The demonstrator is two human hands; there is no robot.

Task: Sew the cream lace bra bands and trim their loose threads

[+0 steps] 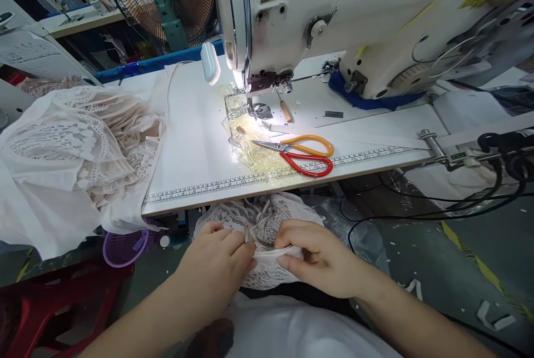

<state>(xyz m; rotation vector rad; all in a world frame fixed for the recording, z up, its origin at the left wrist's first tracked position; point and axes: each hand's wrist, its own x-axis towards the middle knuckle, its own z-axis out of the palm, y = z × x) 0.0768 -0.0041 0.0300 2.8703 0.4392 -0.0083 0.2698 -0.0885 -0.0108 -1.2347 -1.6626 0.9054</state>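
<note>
A white lace garment (269, 277) lies over my lap, below the front edge of the sewing table. My left hand (219, 260) is closed on its edge, fingers curled over the fabric. On the other side, my right hand (315, 255) pinches the same edge between thumb and fingers. A short stretch of the folded edge spans between the two hands. Part of the lace bunches up behind them, against the table. What lies under my left fingers is hidden.
A sewing machine (300, 8) stands over the table, its lamp lit. Scissors (306, 155) with orange and red handles lie by the printed ruler strip (208, 184). Piled lace pieces (79, 147) hang off the left side. Below are a purple basket (125, 249) and a red stool (58, 302).
</note>
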